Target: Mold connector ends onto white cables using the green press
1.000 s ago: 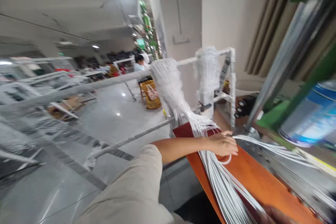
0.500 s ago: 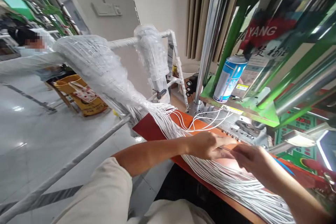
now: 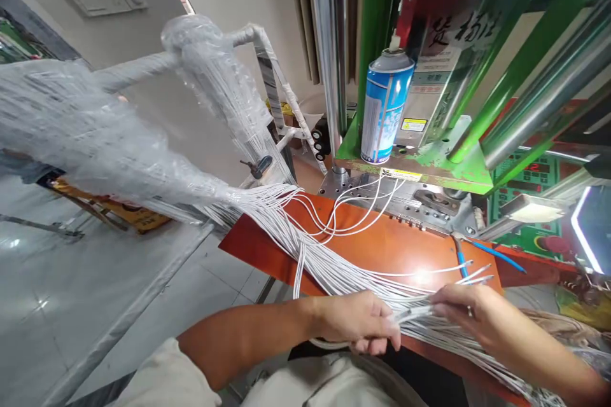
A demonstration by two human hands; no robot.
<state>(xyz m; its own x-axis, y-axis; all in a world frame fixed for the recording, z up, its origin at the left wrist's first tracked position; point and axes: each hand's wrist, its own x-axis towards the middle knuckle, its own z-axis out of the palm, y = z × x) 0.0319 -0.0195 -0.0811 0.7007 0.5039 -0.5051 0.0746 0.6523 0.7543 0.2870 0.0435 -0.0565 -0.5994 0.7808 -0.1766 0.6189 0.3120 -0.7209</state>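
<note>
A thick bundle of white cables (image 3: 334, 261) runs across the orange board (image 3: 401, 245) toward the lower right. My left hand (image 3: 358, 321) is closed round a few white cables, which loop back from the bundle on its left. My right hand (image 3: 470, 311) pinches the ends of these cables a short way to the right, its fingers over the bundle. Between both hands a short stretch of cable shows. Several loose cable ends (image 3: 477, 272) stick out just beyond my right hand. Pliers with blue handles (image 3: 499, 255) lie at the board's far right edge.
A green press (image 3: 415, 168) stands behind the board, with a blue and white spray can (image 3: 387, 108) on its ledge. Several thin cables lead into it. On the left, plastic-wrapped cable bundles (image 3: 95, 121) hang from a wrapped rack (image 3: 138, 70). A lit lamp (image 3: 534, 210) is at right.
The view has swung to the right. Both hands have moved nearer my body, off the board's middle and over the bundle. The pliers and loose cable ends now show.
</note>
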